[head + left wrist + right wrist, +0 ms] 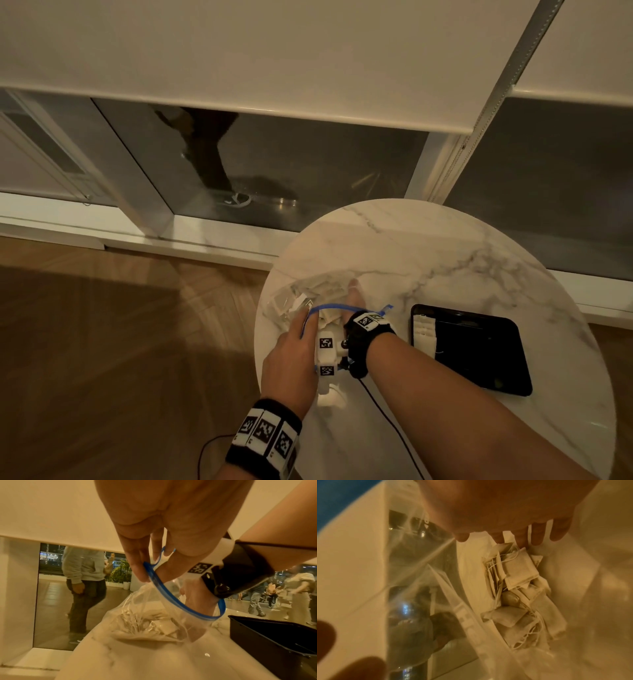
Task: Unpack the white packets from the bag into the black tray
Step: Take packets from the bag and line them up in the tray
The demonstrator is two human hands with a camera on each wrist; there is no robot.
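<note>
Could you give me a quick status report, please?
Left hand pinches the bag rim open. Right hand inside the bag, fingers at the packets, grip unclear. Some packets in the tray. Nothing in the way.

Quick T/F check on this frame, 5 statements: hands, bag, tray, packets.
1. The left hand pinches the blue zip rim of the clear bag. True.
2. The right hand is outside the bag, over the tray. False: it is reaching inside the bag, fingers just above the white packets.
3. The black tray sits on the marble table to the right of the bag. True.
4. The tray holds nothing. False: some white packets already lie along its left side.
5. The bag is zipped closed. False: its mouth is held open around the right wrist.
</note>
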